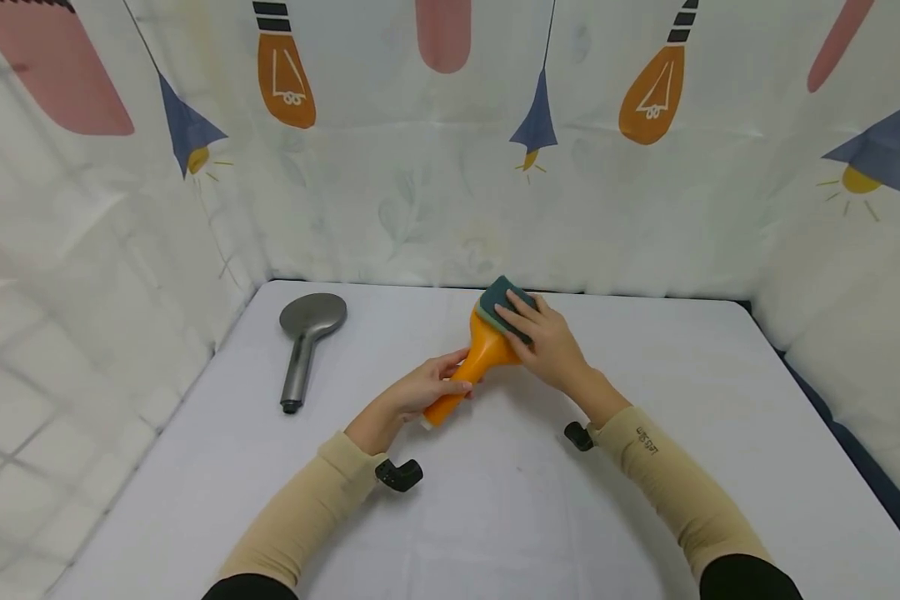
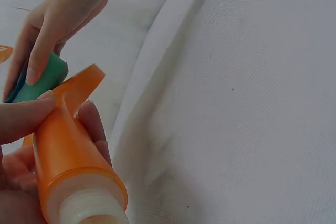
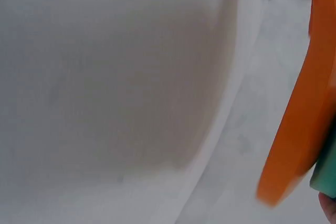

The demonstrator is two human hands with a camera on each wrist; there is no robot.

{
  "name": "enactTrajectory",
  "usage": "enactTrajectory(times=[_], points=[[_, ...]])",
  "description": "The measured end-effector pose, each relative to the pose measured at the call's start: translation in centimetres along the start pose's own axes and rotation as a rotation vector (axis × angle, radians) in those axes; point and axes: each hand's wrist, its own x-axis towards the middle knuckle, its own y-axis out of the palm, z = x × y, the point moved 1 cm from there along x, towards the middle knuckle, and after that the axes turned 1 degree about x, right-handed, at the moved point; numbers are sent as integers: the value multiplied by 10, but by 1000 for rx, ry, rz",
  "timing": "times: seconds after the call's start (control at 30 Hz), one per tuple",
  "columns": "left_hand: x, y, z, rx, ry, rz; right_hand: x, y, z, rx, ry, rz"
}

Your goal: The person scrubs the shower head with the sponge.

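Note:
My left hand point(image 1: 423, 387) grips the handle of an orange shower head point(image 1: 486, 348), tilted with its head up and away. In the left wrist view, the handle's white threaded end point(image 2: 92, 205) points toward the camera, and the thumb lies along the orange handle point(image 2: 71, 148). My right hand point(image 1: 553, 343) holds a green sponge point(image 1: 501, 302) with a darker side against the face of the shower head. Fingers of that hand spread over the sponge's dark side. The right wrist view catches the orange head point(image 3: 302, 124) and part of the sponge point(image 3: 326, 174) at its right edge.
A grey shower head point(image 1: 312, 321) lies on the white-covered table point(image 1: 480, 517) to the left, its handle toward me. Behind the table's far edge hangs a pale curtain point(image 1: 420, 200) printed with lamps and bulbs. More curtain stands along both sides.

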Motion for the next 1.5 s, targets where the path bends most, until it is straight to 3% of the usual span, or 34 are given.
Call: enactTrajectory(times=[0.17,0.27,0.37,0.57,0.63,0.73,0.93,1.03,1.13,1.27,1.37,1.43,1.5], points=[[0,0,1,56,4,1,1,8,25,-75,-219,97],[-2,1,1,70,0,2,5,5,23,-64,-229,108],[-3,0,0,56,-4,7,11,-2,8,-25,-95,84],[-5,0,0,67,-9,-4,9,-15,-28,81,352,108],[-4,0,1,70,-7,-1,9,-16,-28,93,409,104],[-2,2,2,63,1,8,12,-10,-15,35,313,79],[1,5,1,68,21,15,9,8,30,-141,-121,124],[0,5,0,80,28,12,8,7,39,-148,-178,157],[-1,5,-3,78,26,7,15,-1,30,-103,-100,139],[-3,3,-3,45,15,-2,22,-13,1,8,151,111],[-5,2,-3,31,12,-10,16,-17,-17,76,327,86],[-7,2,-3,21,2,-19,10,-15,-20,88,346,49],[-7,2,-3,10,-7,-26,6,-11,-15,76,291,16]])
